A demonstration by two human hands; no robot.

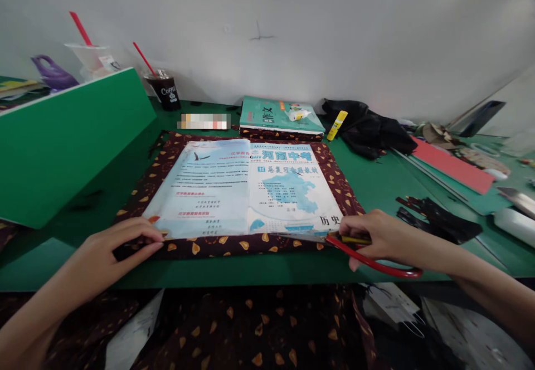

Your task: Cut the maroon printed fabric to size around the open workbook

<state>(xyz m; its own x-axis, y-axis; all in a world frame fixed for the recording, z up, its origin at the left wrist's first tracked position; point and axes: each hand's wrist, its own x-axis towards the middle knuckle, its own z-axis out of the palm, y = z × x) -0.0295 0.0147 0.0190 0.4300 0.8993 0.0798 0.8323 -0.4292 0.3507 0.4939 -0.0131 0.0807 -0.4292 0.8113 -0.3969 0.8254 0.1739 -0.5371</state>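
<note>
An open book (217, 191) lies cover side up on a dark maroon cloth (251, 246) patterned with yellow drops. At the near left corner of the book, my left hand (131, 242) pinches the cloth's edge between thumb and fingers. My right hand (371, 233) grips red-handled scissors (376, 263) by the near right corner. Their blades lie along the book's near edge, over the cloth. The fingers partly hide the scissors' handles.
Behind the cloth are a stacked green book (267, 115), a yellow glue stick (336, 125) and black fabric (363, 127). A green board (79, 141) leans at left, near a coffee cup (165, 88). Black scraps (438, 222) and a red sheet (453, 164) lie at right.
</note>
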